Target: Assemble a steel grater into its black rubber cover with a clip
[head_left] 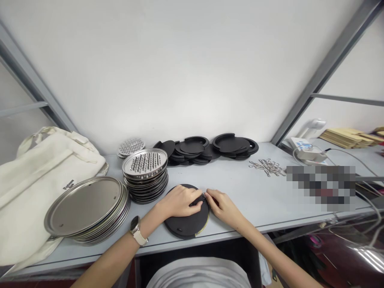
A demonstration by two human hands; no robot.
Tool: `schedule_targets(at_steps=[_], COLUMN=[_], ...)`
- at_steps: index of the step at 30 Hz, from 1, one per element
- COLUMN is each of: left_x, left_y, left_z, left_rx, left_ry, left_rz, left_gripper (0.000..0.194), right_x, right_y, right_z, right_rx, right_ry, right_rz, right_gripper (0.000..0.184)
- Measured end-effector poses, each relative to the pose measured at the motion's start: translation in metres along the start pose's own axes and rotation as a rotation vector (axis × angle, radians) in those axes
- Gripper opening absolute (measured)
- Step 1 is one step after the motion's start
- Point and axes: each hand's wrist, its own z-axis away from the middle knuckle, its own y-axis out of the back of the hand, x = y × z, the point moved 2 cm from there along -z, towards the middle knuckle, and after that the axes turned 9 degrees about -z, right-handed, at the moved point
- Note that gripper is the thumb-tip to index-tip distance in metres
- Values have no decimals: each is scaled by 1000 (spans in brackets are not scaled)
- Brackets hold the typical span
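A black round disc (186, 222) lies flat near the front edge of the table, with a strip of yellow along its lower right rim. My left hand (183, 200) is on top of it, fingers bent and closed at its upper right edge. At that same edge my right hand (220, 204) pinches a small metal clip (204, 195), whose exact shape is mostly covered by fingertips. Farther right is a loose pile of small metal clips (267, 167). Behind the hands are stacked black round pieces (193, 146), some with a raised, cut-open rim.
To the left stand a stack of round metal grater plates (145, 164) and a stack of plain metal discs (87, 206). A cream cloth bag (39, 172) fills the far left. At right are a white device with cables (307, 150) and wooden boards (345, 137).
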Motion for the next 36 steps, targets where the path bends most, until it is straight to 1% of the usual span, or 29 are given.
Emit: schedule_targets(at_steps=[14,28,36], left_x=[-1,-1,-1], left_y=[-2,-3,-4], left_z=[0,0,-1], left_rx=[6,11,12], left_ry=[7,23,47], left_rz=[27,33,47], left_gripper=[13,13,14], right_x=[4,4,2], right_y=[-2,-1,-2], right_z=[0,0,1], right_rx=[-50,-60,-38], right_ry=[33,49,32], right_rz=[33,24,34], right_gripper=[28,28,27])
